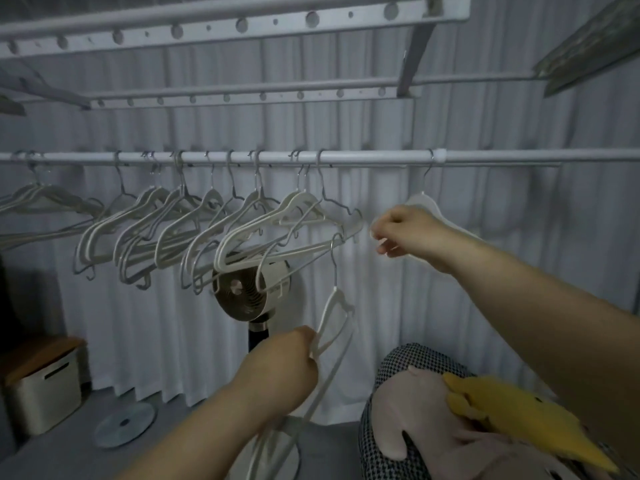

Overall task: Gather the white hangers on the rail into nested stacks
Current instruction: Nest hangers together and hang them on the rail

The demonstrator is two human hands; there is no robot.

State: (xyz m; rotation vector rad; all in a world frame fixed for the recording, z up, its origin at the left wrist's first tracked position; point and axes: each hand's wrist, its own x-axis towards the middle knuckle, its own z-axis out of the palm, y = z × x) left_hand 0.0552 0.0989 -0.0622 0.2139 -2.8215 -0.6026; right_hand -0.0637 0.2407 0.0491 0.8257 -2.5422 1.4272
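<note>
A pale pleated curtain [485, 306] fills the background behind the long white rail [381, 156]. On its left half a row of white hangers [166, 216] is bunched into several loose clusters, the nearest stack [294, 199] hanging in front of a standing fan [246, 292]. The step in hand looks like collecting the stragglers at the open right end. The left grip [287, 355] is closed in a fist round the lower frame of a held hanger [335, 292], which is off the rail, its hook pointing up close to the bottom bars of the nearest stack; whether the hook touches them cannot be told. Off to the right, well apart from the clusters, a lone hanger [420, 199] hangs from the rail by its wire hook. The right grip [405, 233] has its fingers curled at that hanger's near shoulder and seems to pinch it, though blur softens the contact. To do this well, the right grip would best lift straight up until the hook clears the rail, not drag sideways, since the rail's joint collar sits right beside that hook. The lone hanger should then be turned to face the same way as the held one, so that hooks line up and shoulders nest flush. The left grip should keep its hanger low and away from the nearest stack, where the raised hook could snag a bar.
</note>
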